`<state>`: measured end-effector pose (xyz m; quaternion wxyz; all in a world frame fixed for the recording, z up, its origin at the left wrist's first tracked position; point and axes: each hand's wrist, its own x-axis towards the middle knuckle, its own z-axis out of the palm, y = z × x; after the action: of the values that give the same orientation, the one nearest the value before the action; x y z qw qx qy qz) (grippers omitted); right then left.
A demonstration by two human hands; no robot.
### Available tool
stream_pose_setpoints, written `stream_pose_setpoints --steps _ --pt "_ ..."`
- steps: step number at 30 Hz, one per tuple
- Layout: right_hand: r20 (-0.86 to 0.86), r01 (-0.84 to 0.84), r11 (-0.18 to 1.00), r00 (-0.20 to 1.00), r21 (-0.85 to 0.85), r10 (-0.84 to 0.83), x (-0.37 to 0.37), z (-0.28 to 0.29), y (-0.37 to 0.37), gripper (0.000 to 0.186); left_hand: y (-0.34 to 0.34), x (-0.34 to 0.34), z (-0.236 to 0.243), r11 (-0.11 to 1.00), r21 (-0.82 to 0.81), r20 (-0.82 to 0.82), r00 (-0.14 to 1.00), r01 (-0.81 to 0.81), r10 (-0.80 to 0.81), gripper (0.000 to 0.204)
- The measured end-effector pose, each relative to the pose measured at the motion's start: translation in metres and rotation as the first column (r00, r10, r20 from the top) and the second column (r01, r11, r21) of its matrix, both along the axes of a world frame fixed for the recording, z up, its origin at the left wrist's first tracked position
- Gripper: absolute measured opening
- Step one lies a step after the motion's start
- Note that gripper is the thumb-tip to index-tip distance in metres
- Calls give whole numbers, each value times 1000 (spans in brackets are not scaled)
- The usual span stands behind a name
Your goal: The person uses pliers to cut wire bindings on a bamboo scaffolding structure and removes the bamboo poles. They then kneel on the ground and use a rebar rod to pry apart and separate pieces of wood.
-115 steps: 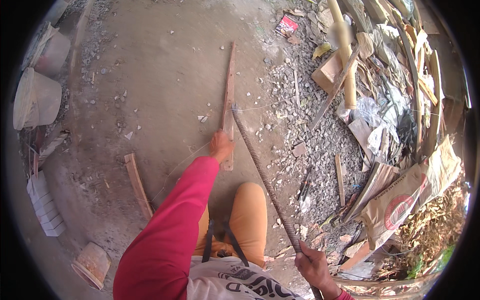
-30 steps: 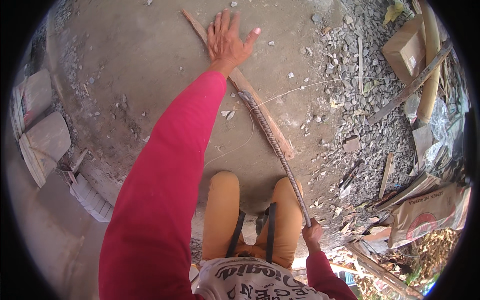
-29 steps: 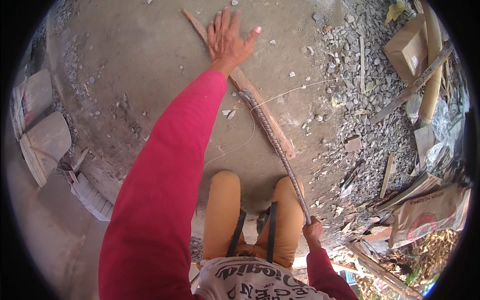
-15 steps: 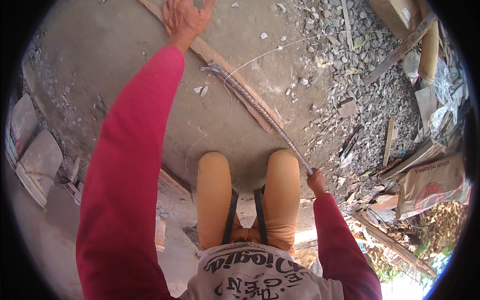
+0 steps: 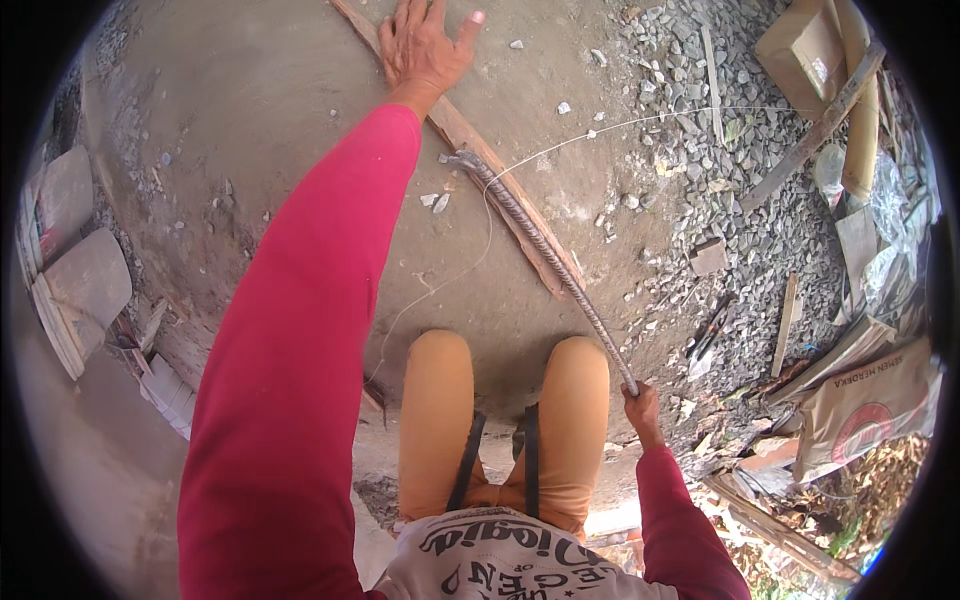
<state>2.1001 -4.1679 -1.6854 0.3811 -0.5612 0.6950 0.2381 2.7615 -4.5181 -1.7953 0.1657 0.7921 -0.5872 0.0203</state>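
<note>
At the top of the view my left hand [image 5: 425,52] is open, its fingers stretched out over a long, narrow wooden board [image 5: 530,205] on the ground. Part of the board is hidden under this hand. My right hand [image 5: 645,412], beside my right knee, is closed around the lower end of a ribbed steel bar [image 5: 545,243]. The bar runs diagonally up and left along the board, and its bent, flattened tip reaches past the board's left edge. A thin pale string [image 5: 560,145] crosses the bar near that tip.
Grey gravel [image 5: 730,170] spreads on the right, with a cardboard box [image 5: 795,50], a bamboo pole [image 5: 858,150] and a paper sack [image 5: 865,410] beyond. Dark-handled pliers [image 5: 710,328] lie on the gravel. Curved grey pieces [image 5: 90,280] stand on the left.
The whole view has shifted, so the scene sits lower and farther right. My left hand stays at the board, and my right hand keeps its hold on the bar.
</note>
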Motion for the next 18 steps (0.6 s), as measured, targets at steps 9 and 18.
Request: stream_pose_setpoints --steps 9,18 --pt "-64 -83 996 995 -42 81 47 192 -46 34 -7 -4 1 996 0 -8 996 -89 89 70" --pt "-78 -68 995 994 77 74 97 284 -61 53 1 -5 7 993 51 -33 994 -106 108 68"
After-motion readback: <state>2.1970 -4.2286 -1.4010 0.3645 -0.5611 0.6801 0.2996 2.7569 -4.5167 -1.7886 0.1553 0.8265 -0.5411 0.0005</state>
